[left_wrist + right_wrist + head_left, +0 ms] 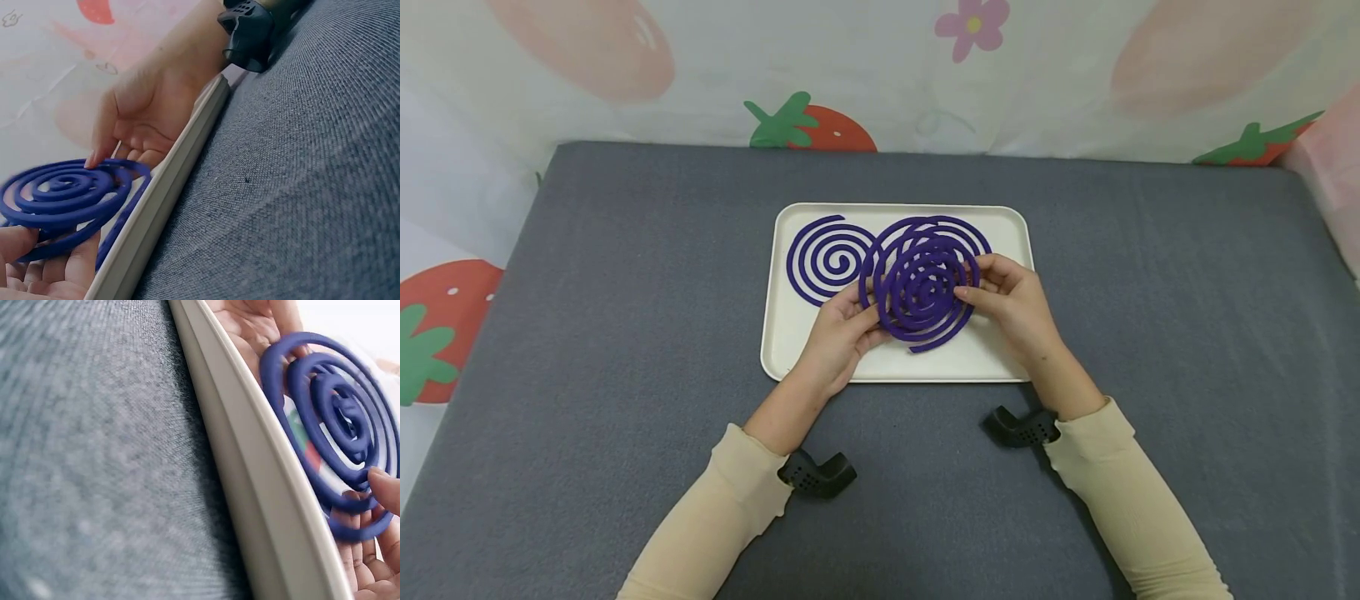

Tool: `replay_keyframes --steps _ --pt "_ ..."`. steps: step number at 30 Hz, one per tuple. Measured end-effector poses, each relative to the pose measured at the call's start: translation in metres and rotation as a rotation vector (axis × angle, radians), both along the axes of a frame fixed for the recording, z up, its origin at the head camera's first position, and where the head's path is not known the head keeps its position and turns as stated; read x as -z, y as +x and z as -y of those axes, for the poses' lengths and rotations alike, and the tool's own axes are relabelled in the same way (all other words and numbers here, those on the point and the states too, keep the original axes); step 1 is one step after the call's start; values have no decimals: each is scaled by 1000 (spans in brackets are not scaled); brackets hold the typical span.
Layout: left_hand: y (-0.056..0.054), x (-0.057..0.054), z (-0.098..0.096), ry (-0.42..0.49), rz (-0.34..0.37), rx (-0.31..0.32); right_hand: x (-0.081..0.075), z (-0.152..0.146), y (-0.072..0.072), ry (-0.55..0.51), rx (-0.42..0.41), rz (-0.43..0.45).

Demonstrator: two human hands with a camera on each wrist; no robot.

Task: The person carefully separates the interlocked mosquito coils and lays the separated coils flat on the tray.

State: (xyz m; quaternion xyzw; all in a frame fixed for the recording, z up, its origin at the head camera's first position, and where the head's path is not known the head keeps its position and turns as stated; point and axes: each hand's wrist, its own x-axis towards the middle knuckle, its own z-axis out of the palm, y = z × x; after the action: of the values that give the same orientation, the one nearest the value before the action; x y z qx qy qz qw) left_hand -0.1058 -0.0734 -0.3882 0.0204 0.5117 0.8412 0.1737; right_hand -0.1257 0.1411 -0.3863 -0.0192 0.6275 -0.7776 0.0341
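Note:
Over the white tray point(793, 354), both hands hold a purple mosquito coil point(927, 289) between them, tilted and raised. My left hand point(841, 337) pinches its left edge with thumb and fingers. On the opposite side my right hand point(1017, 307) pinches the rim, the thumb on top and fingers beneath. In the left wrist view the held coil point(65, 205) shows overlapping loops; whether it is one coil or two I cannot tell. Another coil point(842, 264) lies flat at the tray's left. Behind the held one, a further coil point(953, 220) is partly hidden on the tray's right.
A grey cloth-covered table point(647, 333) surrounds the tray. Its raised rim point(256, 450) runs close beside the hands in the right wrist view. Behind the table hangs a curtain point(910, 75) with strawberry and flower prints. Black devices point(817, 475) are worn on both wrists.

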Motion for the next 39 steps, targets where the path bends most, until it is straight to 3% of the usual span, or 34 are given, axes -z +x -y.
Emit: replay_keyframes --steps 10,16,19,23,29,35,39 --pt "-1 2 1 -1 16 -8 -2 1 -1 8 27 61" --pt "-1 0 2 80 43 -33 -3 0 -2 -30 76 81" --pt "1 -4 8 77 52 -19 -3 -3 0 -32 51 87" --pt "6 -8 24 -32 55 57 -4 -11 8 -9 -18 117" --pt "13 -14 64 -219 76 171 -7 -34 26 80 -70 195" --pt "10 -23 95 -423 87 247 -13 -43 36 233 -70 241" --pt "7 -23 102 -487 83 258 -11 -44 34 303 -75 219"
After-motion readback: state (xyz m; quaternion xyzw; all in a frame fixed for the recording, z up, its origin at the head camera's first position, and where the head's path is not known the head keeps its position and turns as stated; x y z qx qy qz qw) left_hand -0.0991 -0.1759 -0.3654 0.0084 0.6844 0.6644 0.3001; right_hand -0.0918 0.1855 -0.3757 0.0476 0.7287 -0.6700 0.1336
